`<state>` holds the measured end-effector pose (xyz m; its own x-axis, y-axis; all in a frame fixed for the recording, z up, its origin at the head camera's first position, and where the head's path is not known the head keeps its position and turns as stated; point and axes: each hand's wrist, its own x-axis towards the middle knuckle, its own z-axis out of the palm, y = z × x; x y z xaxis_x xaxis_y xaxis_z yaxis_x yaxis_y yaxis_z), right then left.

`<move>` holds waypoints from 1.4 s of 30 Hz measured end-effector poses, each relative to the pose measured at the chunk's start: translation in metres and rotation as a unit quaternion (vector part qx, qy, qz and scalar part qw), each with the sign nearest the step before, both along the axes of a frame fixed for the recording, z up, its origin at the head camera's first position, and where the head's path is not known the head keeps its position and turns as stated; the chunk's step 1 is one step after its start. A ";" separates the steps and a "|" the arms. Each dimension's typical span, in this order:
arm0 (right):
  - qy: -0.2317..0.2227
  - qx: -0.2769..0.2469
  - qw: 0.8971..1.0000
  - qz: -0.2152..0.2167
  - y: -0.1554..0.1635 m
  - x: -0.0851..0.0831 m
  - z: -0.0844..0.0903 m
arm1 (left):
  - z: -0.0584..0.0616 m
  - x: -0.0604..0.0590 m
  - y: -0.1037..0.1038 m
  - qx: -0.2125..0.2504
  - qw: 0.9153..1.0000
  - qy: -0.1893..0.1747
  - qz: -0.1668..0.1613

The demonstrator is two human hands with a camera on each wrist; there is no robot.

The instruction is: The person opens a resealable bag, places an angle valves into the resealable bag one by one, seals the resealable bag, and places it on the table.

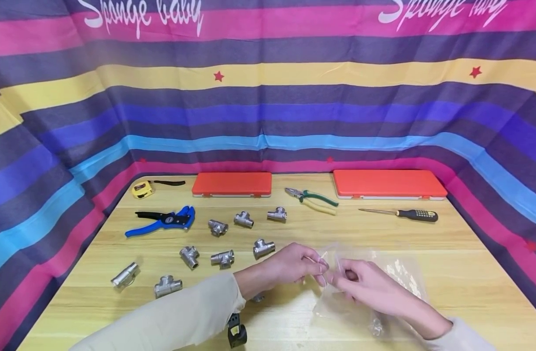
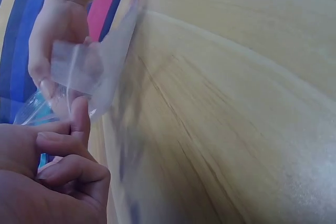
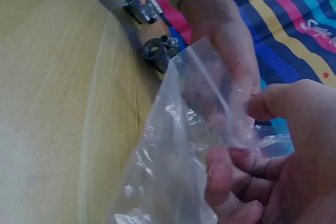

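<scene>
Left hand (image 1: 294, 265): fingers curled, thumb and fingertips pinching one lip of the clear plastic bag (image 1: 373, 287) at its mouth.
Right hand (image 1: 364, 285): fingers curled, pinching the opposite lip, just beside the left hand's fingertips.
Bag position: near the front edge of the wooden table (image 1: 448, 243), right of centre; mouth raised between the hands, body trailing down toward the right forearm.
Step in hand (judged): parting the mouth of the bag.
Technique: grip each lip close to the seal strip, one layer per hand only; pull apart evenly and level; keep the bag low over the table so contents stay in.
Risk: pinching both layers together, or tearing the thin film with a sharp tug.
Nearby parts: metal tee fittings (image 1: 263, 247) loose on the table left of the hands, apart from the bag.
Hidden: bag contents; something small and shiny at the lower end, not identifiable.
Unclear: whether the seal is already parted; film transparent, glare in both wrist views.
Cut off: dark object (image 1: 236, 334) under the left sleeve, at the frame edge, probably the wrist camera.
Blurred: table surface in the left wrist view.
</scene>
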<state>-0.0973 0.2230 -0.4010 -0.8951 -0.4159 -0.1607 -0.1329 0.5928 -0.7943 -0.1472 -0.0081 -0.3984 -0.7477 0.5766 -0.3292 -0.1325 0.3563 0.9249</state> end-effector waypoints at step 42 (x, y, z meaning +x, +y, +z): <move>-0.098 -0.145 0.982 -0.072 0.010 -0.001 -0.001 | 0.011 0.000 -0.008 -0.014 0.998 0.051 -0.017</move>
